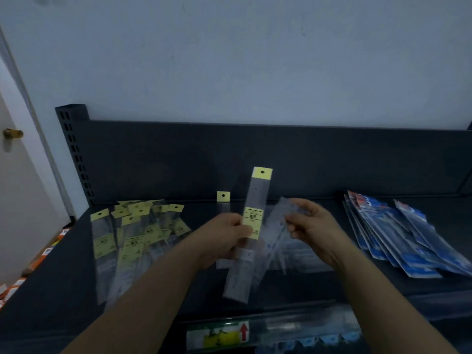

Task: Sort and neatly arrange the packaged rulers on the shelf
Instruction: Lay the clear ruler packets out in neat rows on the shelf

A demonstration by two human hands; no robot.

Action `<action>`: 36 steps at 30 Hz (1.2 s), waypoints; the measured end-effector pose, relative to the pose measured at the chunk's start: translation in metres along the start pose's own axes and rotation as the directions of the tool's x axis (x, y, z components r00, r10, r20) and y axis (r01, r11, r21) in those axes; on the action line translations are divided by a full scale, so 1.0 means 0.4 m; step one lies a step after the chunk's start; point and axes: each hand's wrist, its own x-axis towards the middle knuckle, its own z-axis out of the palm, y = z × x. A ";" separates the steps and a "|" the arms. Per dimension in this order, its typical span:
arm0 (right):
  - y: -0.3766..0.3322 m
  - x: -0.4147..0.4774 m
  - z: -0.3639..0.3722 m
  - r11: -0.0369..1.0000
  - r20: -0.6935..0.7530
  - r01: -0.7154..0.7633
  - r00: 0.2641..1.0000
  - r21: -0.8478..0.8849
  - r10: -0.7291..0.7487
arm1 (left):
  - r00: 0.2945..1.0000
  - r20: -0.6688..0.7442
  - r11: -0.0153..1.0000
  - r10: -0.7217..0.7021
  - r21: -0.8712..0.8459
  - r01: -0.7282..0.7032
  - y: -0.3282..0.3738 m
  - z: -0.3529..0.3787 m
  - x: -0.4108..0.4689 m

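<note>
Seen from the head camera, the left hand point(227, 233) pinches a long clear plastic ruler packet with a pale yellow header tab and yellow label point(256, 195). The thumb lies across the label and the packet stands nearly upright above the dark grey metal shelf point(51, 290). Just beside it, the right hand point(311, 226) has its fingers curled on a blurred bunch of clear ruler packets point(277, 226), which slants down toward the shelf. How many packets are in the bunch cannot be told. A second yellow-tabbed clear packet point(223, 196) shows behind the left hand, its lower part hidden by it. On the left part of the shelf lies a loose, overlapping pile of yellow-tabbed ruler packets point(135, 231), fanned at differing angles. On the right part, well apart from the hands, lies a slanted heap of blue printed packets point(398, 236). The shelf's dark back panel point(255, 154) stands against a pale wall. At the far left is a white door with a brass knob point(12, 134), and orange boxes point(38, 261) sit low beside the shelf. Below the front edge lies a clear packet with a yellow label and red arrow point(222, 335).
</note>
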 end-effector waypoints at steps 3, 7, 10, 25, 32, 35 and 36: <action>-0.002 -0.003 -0.101 0.999 -0.124 -0.011 0.992 0.037 0.016 | 0.999 -0.033 1.000 0.001 -0.003 -0.001 -0.004 0.027 -0.006; 0.007 -0.039 -0.204 0.999 -0.134 -0.028 0.991 -0.038 0.023 | 0.992 -0.126 0.997 0.006 -0.071 -0.015 -0.016 0.082 -0.008; 0.022 -0.067 -0.259 0.998 -0.128 -0.041 0.991 -0.049 0.034 | 0.983 -0.181 0.996 0.009 -0.084 -0.025 -0.017 0.136 0.001; 0.096 -0.076 -0.381 0.447 -0.044 0.066 0.972 -0.892 -0.232 | 0.888 -0.458 0.983 0.034 0.176 0.053 -0.024 0.200 -0.001; 0.120 -0.078 -0.372 0.336 0.302 0.399 0.903 -0.853 -0.306 | 0.869 -0.492 0.999 -0.052 -0.033 0.042 -0.034 0.194 0.016; 0.114 -0.081 -0.371 0.337 0.345 0.404 0.912 -0.851 -0.221 | 0.870 -0.489 0.998 -0.061 -0.055 0.038 -0.035 0.194 0.019; 0.112 -0.082 -0.373 0.331 0.351 0.401 0.914 -0.854 -0.203 | 0.865 -0.498 0.998 -0.055 -0.053 0.032 -0.034 0.194 0.017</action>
